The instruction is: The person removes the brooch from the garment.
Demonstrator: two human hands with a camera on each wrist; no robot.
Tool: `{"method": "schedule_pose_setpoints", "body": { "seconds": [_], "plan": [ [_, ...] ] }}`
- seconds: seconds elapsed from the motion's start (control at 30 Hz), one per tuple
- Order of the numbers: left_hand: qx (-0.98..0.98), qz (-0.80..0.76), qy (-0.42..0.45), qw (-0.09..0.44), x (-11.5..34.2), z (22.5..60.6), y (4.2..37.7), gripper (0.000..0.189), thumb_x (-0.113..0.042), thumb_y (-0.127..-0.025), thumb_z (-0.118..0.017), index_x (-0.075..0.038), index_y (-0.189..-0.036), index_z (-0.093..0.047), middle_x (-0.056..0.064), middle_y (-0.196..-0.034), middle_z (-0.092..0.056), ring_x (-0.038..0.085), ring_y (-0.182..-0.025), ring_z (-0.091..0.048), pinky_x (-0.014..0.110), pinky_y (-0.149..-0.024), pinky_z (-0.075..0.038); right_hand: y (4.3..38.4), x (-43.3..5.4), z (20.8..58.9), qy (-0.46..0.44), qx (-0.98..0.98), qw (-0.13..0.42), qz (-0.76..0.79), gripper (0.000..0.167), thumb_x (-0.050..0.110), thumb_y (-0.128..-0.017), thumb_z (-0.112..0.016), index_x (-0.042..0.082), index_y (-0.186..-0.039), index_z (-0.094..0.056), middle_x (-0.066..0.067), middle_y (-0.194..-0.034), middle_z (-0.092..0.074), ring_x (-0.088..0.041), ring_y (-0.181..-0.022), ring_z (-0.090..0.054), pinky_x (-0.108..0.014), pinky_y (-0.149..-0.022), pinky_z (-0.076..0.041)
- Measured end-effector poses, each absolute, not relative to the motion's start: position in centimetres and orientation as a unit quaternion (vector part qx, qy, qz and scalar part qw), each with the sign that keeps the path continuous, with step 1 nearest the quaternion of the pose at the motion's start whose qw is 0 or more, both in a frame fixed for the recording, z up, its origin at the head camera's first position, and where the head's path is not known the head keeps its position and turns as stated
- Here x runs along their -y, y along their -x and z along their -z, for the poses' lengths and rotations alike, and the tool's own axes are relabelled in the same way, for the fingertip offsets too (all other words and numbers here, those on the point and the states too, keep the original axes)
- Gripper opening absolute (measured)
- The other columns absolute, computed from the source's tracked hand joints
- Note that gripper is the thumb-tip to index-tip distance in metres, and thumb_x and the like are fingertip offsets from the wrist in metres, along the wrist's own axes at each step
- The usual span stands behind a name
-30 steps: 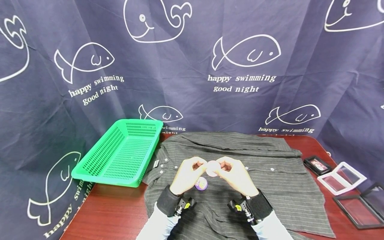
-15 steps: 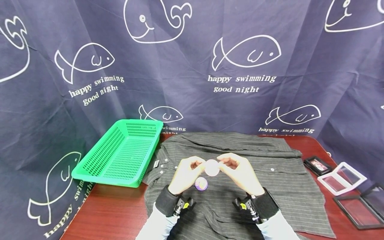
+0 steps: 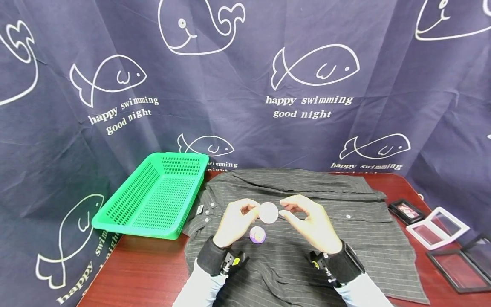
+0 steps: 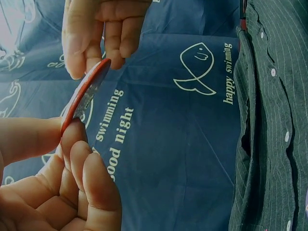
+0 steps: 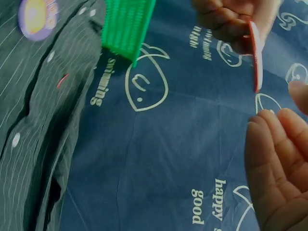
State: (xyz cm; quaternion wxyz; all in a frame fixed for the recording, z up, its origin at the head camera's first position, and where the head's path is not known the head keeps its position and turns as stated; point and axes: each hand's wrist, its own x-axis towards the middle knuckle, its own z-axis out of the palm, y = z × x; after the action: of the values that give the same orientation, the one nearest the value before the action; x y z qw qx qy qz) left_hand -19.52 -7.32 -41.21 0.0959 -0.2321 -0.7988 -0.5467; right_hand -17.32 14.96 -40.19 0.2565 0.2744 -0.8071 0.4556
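Observation:
Between the thumb and fingers of my left hand [image 3: 236,221] is the edge of a round badge [image 3: 268,212]. From the head its face looks pale; the left wrist view shows the badge [image 4: 85,96] nearly edge-on, with a red rim and a silvery back. My right hand [image 3: 311,222] holds nothing. Its thumb and fingers are spread just right of the badge, and a gap to the badge [image 5: 256,57] shows in the right wrist view. A purple round badge [image 3: 257,235] with a yellowish picture lies on the dark striped shirt [image 3: 345,247] below the hands.
A green plastic basket [image 3: 97,221] stands at the left of the red-brown table [image 3: 130,268]. Along the right edge lie a small black case [image 3: 406,211], an opened white frame [image 3: 416,232] and an opened black frame [image 3: 445,266]. A printed blue curtain [image 3: 245,85] hangs behind.
My right hand has let go of the badge and drawn off to the right, its fingers parting. My left hand has shifted slightly left with the badge.

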Motion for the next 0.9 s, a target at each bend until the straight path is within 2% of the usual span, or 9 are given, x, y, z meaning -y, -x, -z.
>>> {"method": "schedule_pose_setpoints", "body": {
  "seconds": [0.1,0.27,0.33,0.43,0.57,0.9],
  "plan": [
    [0.795,0.554,0.229,0.094,7.4,41.2,19.6,0.014,-0.016,-0.091,-0.069,-0.002,-0.092,-0.073,0.012,-0.074,-0.069,0.002,-0.064,-0.058,0.018,-0.063,-0.05,17.3,-15.0,40.5,-0.302,0.81,0.292,-0.409,0.036,0.001,-0.074,-0.082,0.01,-0.107,-0.07,0.001,-0.097,-0.07,-0.01,-0.08,-0.067,-0.02,-0.076,-0.053],
    [0.798,0.552,0.223,0.095,7.5,41.2,19.7,0.015,-0.017,-0.091,-0.069,-0.004,-0.092,-0.074,0.011,-0.073,-0.069,0.003,-0.064,-0.059,0.019,-0.064,-0.05,17.5,-15.0,41.2,-0.339,0.801,0.318,-0.378,0.038,0.001,-0.073,-0.081,0.008,-0.109,-0.068,-0.004,-0.106,-0.07,-0.014,-0.086,-0.067,-0.013,-0.083,-0.049],
    [0.8,0.549,0.222,0.096,7.6,41.2,19.7,0.014,-0.017,-0.091,-0.069,-0.004,-0.092,-0.074,0.01,-0.073,-0.069,0.002,-0.064,-0.058,0.019,-0.064,-0.049,17.5,-15.0,41.4,-0.35,0.793,0.328,-0.374,0.034,0.005,-0.077,-0.08,0.007,-0.109,-0.069,-0.005,-0.107,-0.07,-0.015,-0.089,-0.067,-0.011,-0.086,-0.048],
    [0.802,0.546,0.223,0.097,7.7,41.3,19.7,0.014,-0.016,-0.091,-0.069,-0.003,-0.093,-0.074,0.011,-0.072,-0.068,0.0,-0.063,-0.057,0.019,-0.063,-0.049,17.6,-14.8,41.7,-0.362,0.787,0.348,-0.358,0.027,0.021,-0.088,-0.073,0.006,-0.11,-0.069,-0.008,-0.11,-0.07,-0.019,-0.097,-0.066,-0.011,-0.096,-0.043],
    [0.8,0.545,0.229,0.1,7.8,41.3,19.8,0.014,-0.014,-0.09,-0.068,-0.002,-0.093,-0.073,0.011,-0.071,-0.067,-0.001,-0.062,-0.056,0.019,-0.062,-0.049,17.6,-14.6,42.0,-0.375,0.783,0.37,-0.33,0.037,0.037,-0.098,-0.056,0.005,-0.113,-0.069,-0.01,-0.112,-0.07,-0.024,-0.104,-0.064,-0.013,-0.105,-0.037],
    [0.799,0.554,0.221,0.08,7.7,41.2,19.7,0.014,-0.014,-0.091,-0.067,-0.001,-0.093,-0.073,0.014,-0.072,-0.067,0.003,-0.06,-0.057,0.018,-0.06,-0.049,18.0,-14.1,42.6,-0.412,0.773,0.409,-0.257,0.033,0.027,-0.103,-0.048,0.003,-0.111,-0.069,-0.009,-0.112,-0.069,-0.025,-0.103,-0.063,-0.026,-0.1,-0.042]
  ]
}}
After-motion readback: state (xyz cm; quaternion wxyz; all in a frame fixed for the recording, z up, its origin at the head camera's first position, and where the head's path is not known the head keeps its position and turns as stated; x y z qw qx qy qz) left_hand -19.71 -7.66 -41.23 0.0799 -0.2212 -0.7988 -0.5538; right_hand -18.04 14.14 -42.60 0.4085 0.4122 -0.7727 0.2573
